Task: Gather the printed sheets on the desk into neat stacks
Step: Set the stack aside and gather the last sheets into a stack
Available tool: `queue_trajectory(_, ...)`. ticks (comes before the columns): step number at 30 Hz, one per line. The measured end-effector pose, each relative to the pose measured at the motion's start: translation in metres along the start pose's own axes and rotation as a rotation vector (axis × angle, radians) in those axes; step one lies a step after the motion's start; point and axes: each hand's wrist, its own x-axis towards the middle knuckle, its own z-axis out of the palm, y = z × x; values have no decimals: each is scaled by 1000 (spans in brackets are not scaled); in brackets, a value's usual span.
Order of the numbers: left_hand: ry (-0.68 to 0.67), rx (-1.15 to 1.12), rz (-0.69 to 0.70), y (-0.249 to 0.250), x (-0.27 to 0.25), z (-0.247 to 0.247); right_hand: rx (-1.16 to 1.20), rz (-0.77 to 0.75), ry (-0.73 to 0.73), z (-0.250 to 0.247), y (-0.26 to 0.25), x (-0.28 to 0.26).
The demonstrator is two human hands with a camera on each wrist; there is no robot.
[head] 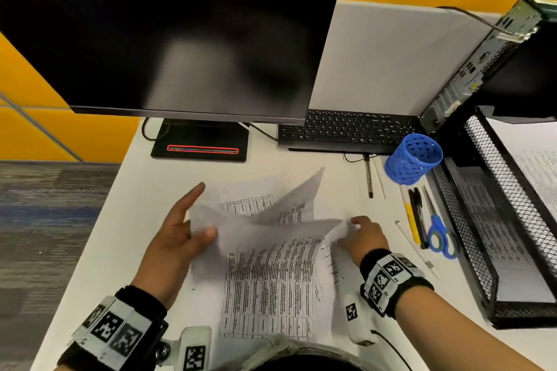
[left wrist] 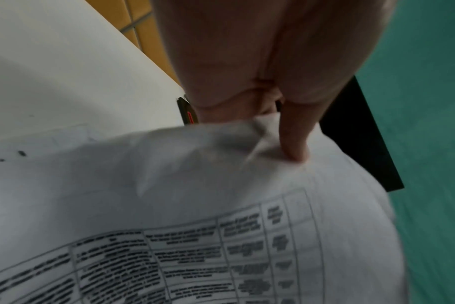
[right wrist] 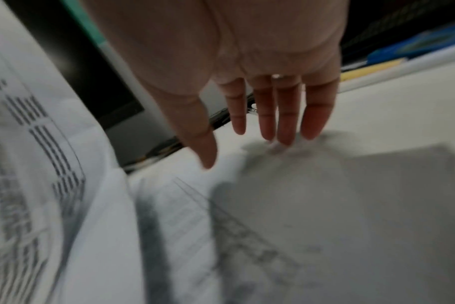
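Printed sheets (head: 268, 274) lie fanned and overlapping on the desk (head: 144, 196) nearest the person, upper corners curling; judged best practice: draw the edges together from both sides, then square them flat. Left hand (head: 180, 235) pinches the lifted sheet's (head: 241, 235) left edge, thumb on top, index finger straight. Right hand (head: 366, 238), fingers extended and spread, presses fingertips (right wrist: 286, 139) on a flat sheet beyond.

Thin matt paper sheets (head: 265, 274) on a smooth white desk (head: 144, 184).

Two hands (head: 180, 235); one monitor (head: 168, 30); one keyboard (head: 346, 129)
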Motion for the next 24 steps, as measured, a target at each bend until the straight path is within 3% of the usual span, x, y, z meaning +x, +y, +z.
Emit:
queue_trajectory(3, -145, 125, -101, -2, -5, -3, -239, 62, -35, 5, 4, -3)
queue_trajectory(7, -212, 430, -157, -10, -3, -11, -330, 33, -135, 12, 7, -2)
queue_trajectory(9, -210, 531, -175, -15, -1, -10, -256, -1, -162, 10, 6, -2)
queue_trajectory(11, -138, 518, -210, -24, 3, -12, -156, -32, -168, 7, 7, -2)
queue_trajectory(15, 183, 318, -288, -38, 13, -19, -58, -111, -164, -1, 16, -2)
queue_trajectory(17, 296, 340, -297, -47, 23, -26, -36, -127, -190, -3, 20, -3)
queue_trajectory(24, 382, 347, -459, -71, 53, -42, 49, -150, -224, -8, 27, -8)
